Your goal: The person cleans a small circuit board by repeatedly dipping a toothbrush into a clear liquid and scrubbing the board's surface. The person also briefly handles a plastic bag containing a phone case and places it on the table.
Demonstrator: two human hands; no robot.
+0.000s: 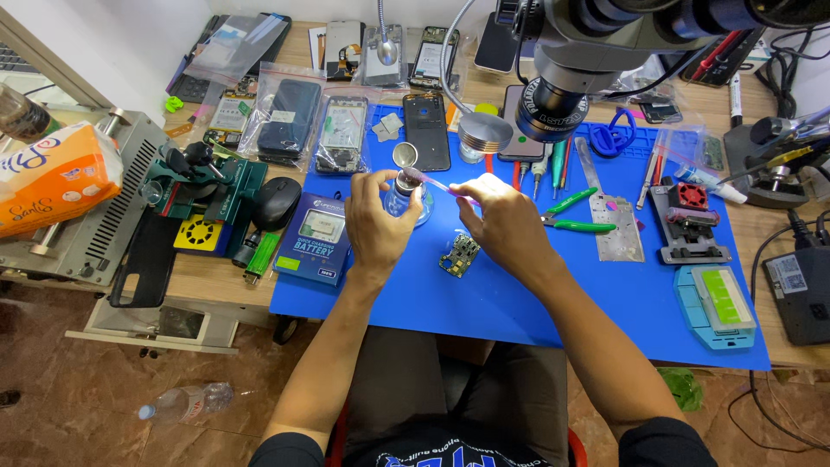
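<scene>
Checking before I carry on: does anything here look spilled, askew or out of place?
No spill shows on the blue mat. One oddity: a plastic water bottle lies on its side on the floor, left of the person's knees.

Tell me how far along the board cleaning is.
Done: circuit board lies bare on the blue mat. In hand: left hand steadies the solvent dispenser bottle; right hand dips a brush at it. Left: brush hasn't touched the board.

Head-worn view, looking steeply down

It faces the blue mat (519, 303) from close above; the microscope (588, 52) hangs beyond its far edge.
</scene>
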